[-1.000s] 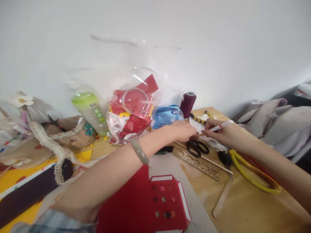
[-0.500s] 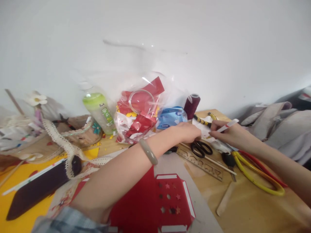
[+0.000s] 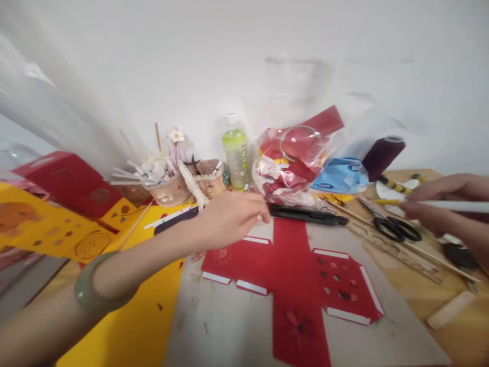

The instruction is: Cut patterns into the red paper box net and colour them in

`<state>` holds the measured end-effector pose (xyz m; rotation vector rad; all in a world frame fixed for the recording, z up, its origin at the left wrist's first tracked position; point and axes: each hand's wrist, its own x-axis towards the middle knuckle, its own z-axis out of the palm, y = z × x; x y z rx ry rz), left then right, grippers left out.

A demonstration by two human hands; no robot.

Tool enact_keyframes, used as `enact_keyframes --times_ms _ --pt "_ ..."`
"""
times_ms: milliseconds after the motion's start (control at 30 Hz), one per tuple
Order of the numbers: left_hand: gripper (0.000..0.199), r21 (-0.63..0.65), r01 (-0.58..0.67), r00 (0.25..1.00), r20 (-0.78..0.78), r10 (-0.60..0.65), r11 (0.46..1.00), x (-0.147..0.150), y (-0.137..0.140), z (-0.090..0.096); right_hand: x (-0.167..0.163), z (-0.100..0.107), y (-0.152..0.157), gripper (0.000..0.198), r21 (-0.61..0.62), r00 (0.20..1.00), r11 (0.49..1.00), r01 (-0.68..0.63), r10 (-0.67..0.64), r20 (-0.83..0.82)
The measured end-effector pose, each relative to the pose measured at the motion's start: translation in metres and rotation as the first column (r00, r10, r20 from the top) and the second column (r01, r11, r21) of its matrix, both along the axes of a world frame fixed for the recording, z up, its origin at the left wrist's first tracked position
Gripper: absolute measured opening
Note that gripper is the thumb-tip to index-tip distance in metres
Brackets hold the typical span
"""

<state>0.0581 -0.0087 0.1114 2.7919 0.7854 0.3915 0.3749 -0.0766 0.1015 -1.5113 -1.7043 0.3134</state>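
Above the red card cutout (image 3: pixel 292 270), my left hand (image 3: pixel 233 219) hangs with its fingers curled together. A small pale bit shows at its fingertips, too blurred to name. At the right edge, my right hand (image 3: pixel 453 187) pinches a slim white pen-like stick (image 3: pixel 443 205) with a yellowish tip, pointing left. The cutout is cross-shaped, with white strips on its flaps, punched shapes on the right flap and a flower pattern at the bottom; it lies flat on a grey board (image 3: pixel 217 326). A black utility knife (image 3: pixel 305 214) lies just right of my left fingers.
Black-handled scissors (image 3: pixel 387 229), a wooden stencil ruler (image 3: pixel 393 250) and a flat wooden stick (image 3: pixel 451 310) lie at right. Behind stand a green bottle (image 3: pixel 235 158), a plastic bag of red scraps (image 3: pixel 290 173), a blue packet (image 3: pixel 340 176) and a maroon thread spool (image 3: pixel 384 157). Yellow card (image 3: pixel 130 306) covers the left.
The view has swung left. My left hand has moved left from beside the scissors to over the cutout's upper part. My right hand still holds the white stick, now turned to point left.
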Motion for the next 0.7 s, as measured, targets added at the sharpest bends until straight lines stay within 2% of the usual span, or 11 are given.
enact_keyframes --times_ms 33,67,100,133,200,233,300,367,433,567,700 --pt "0.032 -0.005 -0.015 1.0 0.011 0.015 1.0 -0.018 -0.008 -0.008 -0.021 -0.001 -0.002 0.017 0.031 0.996 0.997 0.077 -0.079 0.044" --pt "0.032 -0.01 -0.024 1.0 0.01 0.024 1.0 -0.034 -0.015 -0.017 -0.042 -0.004 -0.003 0.025 -0.024 0.998 0.999 0.041 -0.04 0.054" --pt "0.032 -0.021 -0.019 1.0 0.003 0.019 1.0 -0.046 -0.022 -0.026 -0.063 -0.008 -0.004 0.03 -0.091 0.999 0.994 -0.054 0.054 -0.001" --pt "0.031 -0.026 -0.006 1.0 -0.011 0.006 1.0 -0.056 -0.028 -0.034 -0.083 -0.013 -0.005 0.029 -0.22 0.988 0.965 -0.143 0.127 -0.086" --pt "0.027 0.02 0.021 0.997 -0.073 -0.019 1.0 -0.068 -0.036 -0.052 -0.118 -0.026 -0.003 0.026 -0.386 0.947 0.878 -0.283 0.192 -0.258" --pt "0.025 0.056 0.04 0.994 -0.101 -0.034 0.998 -0.071 -0.039 -0.06 -0.132 -0.032 0.0 0.025 -0.429 0.924 0.833 -0.348 0.227 -0.308" --pt "0.022 0.156 0.065 0.992 -0.114 -0.047 0.986 -0.073 -0.04 -0.077 -0.153 -0.043 0.007 0.024 -0.396 0.885 0.819 -0.415 0.264 -0.382" --pt "0.02 0.236 0.058 0.996 -0.083 -0.039 0.97 -0.073 -0.038 -0.09 -0.165 -0.051 0.015 0.019 -0.393 0.873 0.807 -0.441 0.285 -0.395" --pt "0.018 0.263 0.035 0.998 -0.053 -0.022 0.964 -0.071 -0.036 -0.099 -0.17 -0.057 0.023 0.014 -0.422 0.866 0.775 -0.47 0.312 -0.391" --pt "0.018 0.268 0.043 0.998 -0.06 -0.028 0.962 -0.067 -0.033 -0.098 -0.168 -0.066 0.029 0.017 -0.491 0.852 0.71 -0.504 0.316 -0.418" --pt "0.015 0.237 -0.002 0.999 -0.05 0.014 0.971 -0.062 -0.035 -0.096 -0.163 -0.075 0.028 0.02 -0.493 0.872 0.733 -0.468 0.292 -0.394"
